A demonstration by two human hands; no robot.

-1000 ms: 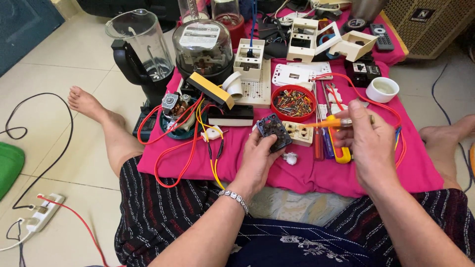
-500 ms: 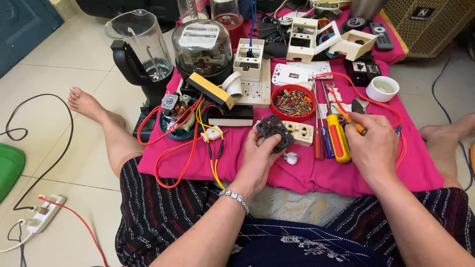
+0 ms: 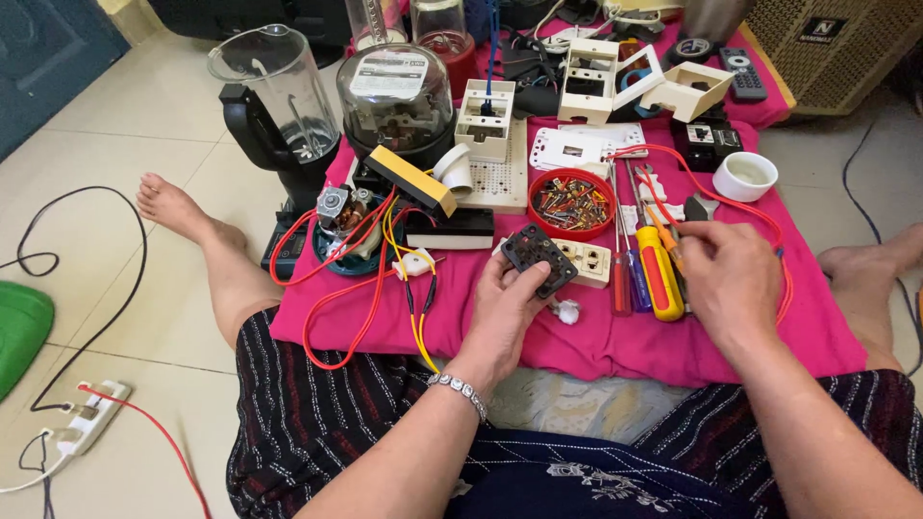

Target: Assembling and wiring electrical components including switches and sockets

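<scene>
Head view. Left hand (image 3: 507, 312) closed around a dark square socket part (image 3: 538, 258), fingers wrapped at its lower edge, part raised just above the pink cloth (image 3: 615, 346) and tilted toward the camera. Position of the part and the left hand is unchanged from 0.5 s ago.

Right hand (image 3: 733, 279) now lies palm down over the tool row, fingers curled at the top of an orange-handled tool (image 3: 665, 231); whether it actually grips that tool, cannot tell. 1.0 s ago the same hand was holding an orange tool up above the cloth; 0.5 s ago it had lowered to the tools; now it sits at the same spot, knuckles slightly flatter.

Yellow-handled screwdriver (image 3: 660, 274) lies just left of the right hand, beside 2 slimmer red and blue screwdrivers (image 3: 630, 279). White socket plate (image 3: 588, 262) lies touching or just behind the dark part. Red bowl of screws (image 3: 571, 203) beyond it. Loose red wire (image 3: 336, 298) and yellow wire (image 3: 415, 332) left of the left hand.
</scene>
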